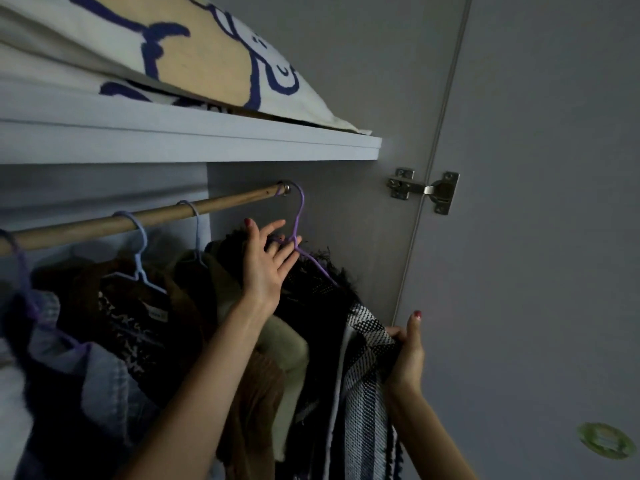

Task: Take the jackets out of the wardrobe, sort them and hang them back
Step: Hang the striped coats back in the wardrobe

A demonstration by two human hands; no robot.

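Note:
A black-and-white woven jacket point(360, 368) hangs on a purple hanger point(300, 216) hooked at the right end of the wooden rail point(104, 223). My left hand point(266, 265) grips that hanger just below its hook, fingers wrapped over the neck. My right hand point(407, 355) pinches the jacket's right edge lower down. Left of it hang an olive and brown garment point(277, 368), a dark brown patterned jacket point(138, 327) on a light blue hanger point(140, 251), and a pale blue jacket point(100, 386) on another purple hanger.
A white shelf point(194, 147) runs above the rail and carries a folded cream blanket point(194, 53) with blue lines. The wardrobe side wall sits right behind the jacket. The open door point(540, 237) with its metal hinge point(424, 190) stands to the right.

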